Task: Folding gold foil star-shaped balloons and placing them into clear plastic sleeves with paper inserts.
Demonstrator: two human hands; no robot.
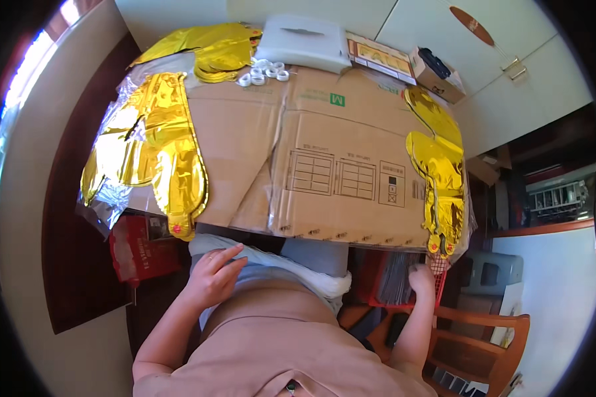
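Observation:
My left hand (pixel 213 276) is over my lap at the near edge of the cardboard, its fingers apart and nothing in it. Down to the right, my right hand (pixel 422 279) is at a red mesh basket (pixel 438 272), fingers curled in; what they hold, if anything, is hidden. Thin grey flat items (pixel 395 278) stand packed in the basket beside that hand. A flat gold foil balloon (pixel 172 155) lies on the left of the flattened cardboard (pixel 344 152). Along the right edge lie more gold foil balloons (pixel 440 165), their lower tips hanging close above my right hand.
Further gold foil (pixel 208 46) is heaped at the far left, beside several white tape rolls (pixel 261 73) and a white box (pixel 302 43). A small carton (pixel 437 76) holds a black object. A wooden chair (pixel 483 321) stands at the near right, a red box (pixel 142 248) below left.

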